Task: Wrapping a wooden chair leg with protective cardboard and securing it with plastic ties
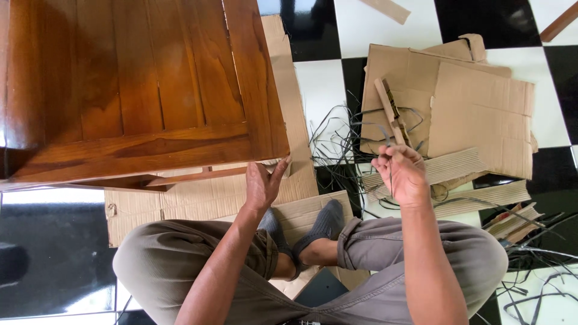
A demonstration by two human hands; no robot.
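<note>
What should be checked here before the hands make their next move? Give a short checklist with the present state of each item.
1. Left hand in contact with the corner of the wooden table: ok, fingertips touch its edge.
2. Right hand has a grip on a thin dark strap: ok, pinched between the fingers.
3. Strap free of the tangle of loose straps: cannot tell.
4. Cardboard sheet lies under the table: ok.
5. Floor to the right clear of clutter: not ok, cardboard pieces and straps lie there.
</note>
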